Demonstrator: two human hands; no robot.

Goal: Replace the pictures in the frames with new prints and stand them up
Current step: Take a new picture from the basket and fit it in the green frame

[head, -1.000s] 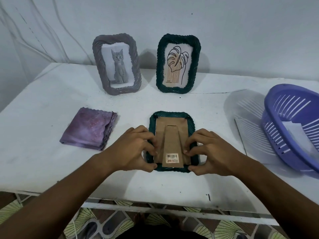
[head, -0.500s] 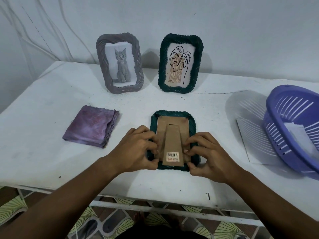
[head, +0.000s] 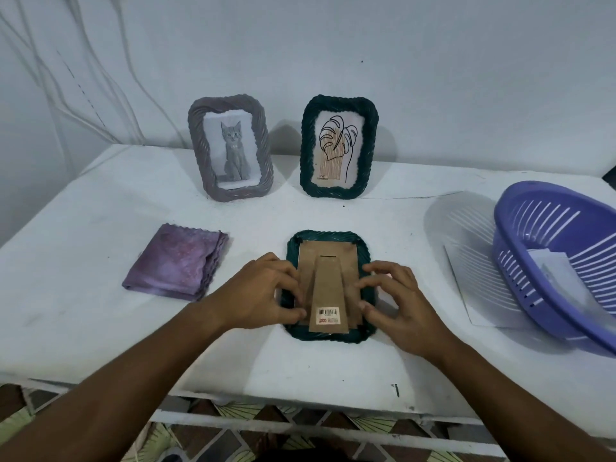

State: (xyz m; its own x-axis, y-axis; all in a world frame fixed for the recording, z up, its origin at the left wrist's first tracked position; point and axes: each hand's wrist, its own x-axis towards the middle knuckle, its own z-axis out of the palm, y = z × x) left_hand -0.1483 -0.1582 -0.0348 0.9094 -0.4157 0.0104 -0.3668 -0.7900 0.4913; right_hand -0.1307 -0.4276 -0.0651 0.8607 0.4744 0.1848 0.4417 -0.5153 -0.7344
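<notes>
A dark green frame (head: 328, 235) lies face down on the white table (head: 83, 311), its brown cardboard back (head: 328, 261) and folded stand with a barcode sticker facing up. My left hand (head: 256, 296) pinches the back's left edge, fingers on the frame's rim. My right hand (head: 396, 301) presses fingertips on the back's right edge. At the rear, a grey frame (head: 230, 150) with a cat picture and a second green frame (head: 338, 146) with a leaf drawing stand upright against the wall.
A folded purple cloth (head: 176, 261) lies to the left of the hands. A purple slotted basket (head: 560, 261) holding paper prints sits at the right edge, with a white sheet (head: 473, 295) beneath it. The table's front edge runs just below my wrists.
My fingers have shifted slightly along the cardboard back's edges, and my right hand's fingers have spread. The face-down frame stays flat in place.
</notes>
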